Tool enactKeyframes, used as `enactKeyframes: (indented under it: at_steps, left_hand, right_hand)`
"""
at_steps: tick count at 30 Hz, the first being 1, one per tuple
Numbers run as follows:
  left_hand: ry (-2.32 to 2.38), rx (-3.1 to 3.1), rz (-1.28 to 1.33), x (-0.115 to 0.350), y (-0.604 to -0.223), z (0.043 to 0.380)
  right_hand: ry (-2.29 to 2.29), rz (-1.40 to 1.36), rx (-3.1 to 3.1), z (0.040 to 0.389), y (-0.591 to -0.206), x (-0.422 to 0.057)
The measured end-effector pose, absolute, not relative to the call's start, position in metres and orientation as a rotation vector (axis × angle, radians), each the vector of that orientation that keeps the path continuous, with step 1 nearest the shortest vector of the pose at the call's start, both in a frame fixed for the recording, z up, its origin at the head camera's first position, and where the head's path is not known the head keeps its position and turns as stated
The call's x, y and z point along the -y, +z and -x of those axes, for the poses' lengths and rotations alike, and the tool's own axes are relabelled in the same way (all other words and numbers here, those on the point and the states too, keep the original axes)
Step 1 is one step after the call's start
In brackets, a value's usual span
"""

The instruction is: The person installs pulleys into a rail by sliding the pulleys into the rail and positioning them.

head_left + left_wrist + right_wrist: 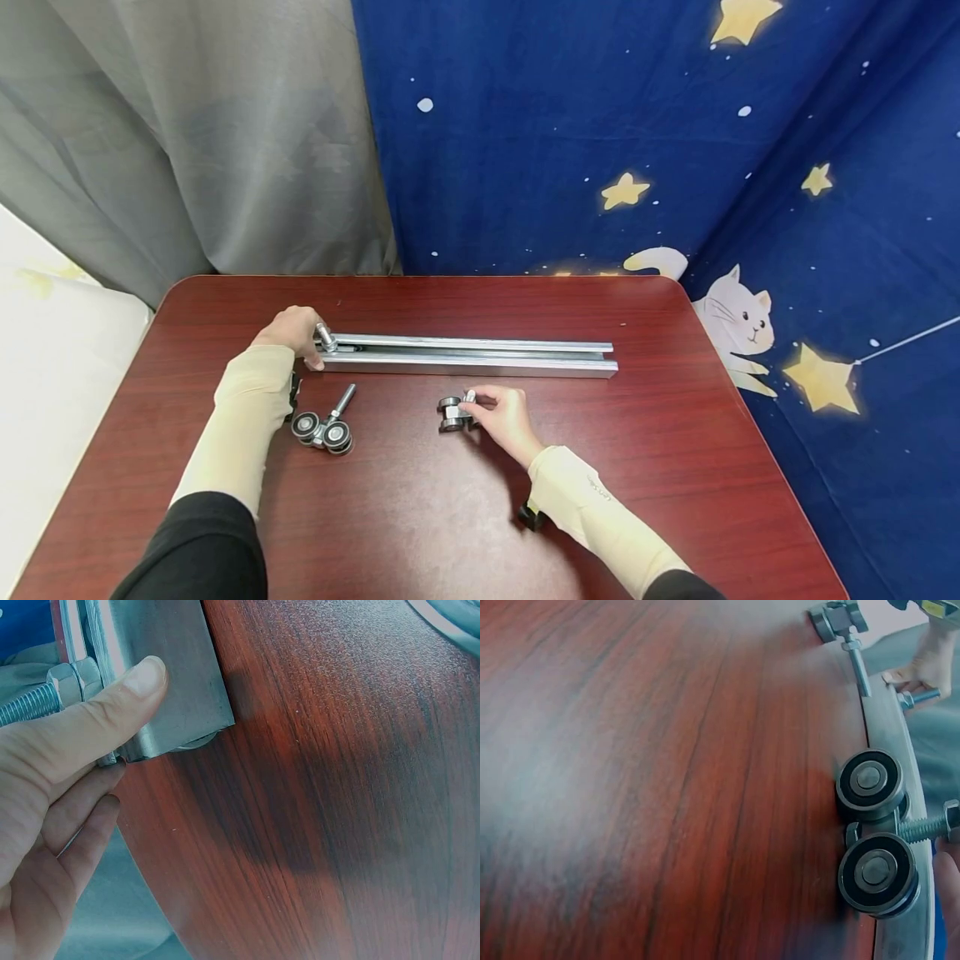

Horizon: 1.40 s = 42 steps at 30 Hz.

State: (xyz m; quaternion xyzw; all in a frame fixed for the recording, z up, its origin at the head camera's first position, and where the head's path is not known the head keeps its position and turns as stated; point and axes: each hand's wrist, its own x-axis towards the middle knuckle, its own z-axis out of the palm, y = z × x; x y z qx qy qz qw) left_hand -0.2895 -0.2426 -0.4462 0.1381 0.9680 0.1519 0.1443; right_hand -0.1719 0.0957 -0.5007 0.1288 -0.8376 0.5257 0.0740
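My left hand [288,335] grips the left end of a metal channel rail [480,367], its thumb against the near side wall in the left wrist view. Beside these fingers a threaded bolt [326,337] sticks up from the rail's slot; what it joins inside is mostly hidden. In front of the rail, my right hand [508,418] pinches a roller trolley [452,414] by its bolt. The right wrist view shows the trolley's black-rimmed wheels [874,874] and threaded bolt. Another roller trolley [337,434] lies on the table near my left forearm, its bolt pointing toward the rail.
The reddish-brown wooden table [420,533] has rounded far corners. Behind it hang a grey curtain [277,150] and a blue curtain [525,167] with stars and a cat. A white surface [60,358] stands to the left.
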Motion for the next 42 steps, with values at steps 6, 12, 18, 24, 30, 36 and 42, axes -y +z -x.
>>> enactKeyframes:
  at_steps: [6,12,18,24,30,36,42]
  left_hand:
    - [0.432,-2.787,-0.392,0.244,-0.448,0.290]
    - [0.429,-2.786,-0.380,0.243,-0.447,0.290]
    - [0.436,-2.780,-0.384,0.242,-0.446,0.289]
    - [0.440,-2.769,-0.361,0.242,-0.445,0.289]
    - [0.440,-2.772,-0.359,0.243,-0.446,0.289]
    - [0.442,-2.784,-0.379,0.244,-0.449,0.290]
    - [0.439,-2.793,-0.390,0.243,-0.450,0.291]
  right_hand:
    - [1.628,-0.315,2.460,0.172,-0.502,-0.094]
    - [1.629,-0.297,2.421,0.171,-0.503,-0.092]
    - [1.642,-0.253,2.425,0.170,-0.502,-0.091]
    - [1.689,-0.217,2.413,0.170,-0.501,-0.092]
    - [1.702,-0.190,2.364,0.173,-0.501,-0.098]
    - [1.616,-0.150,2.345,0.171,-0.486,-0.108]
    - [1.570,-0.121,2.329,0.164,-0.463,-0.117]
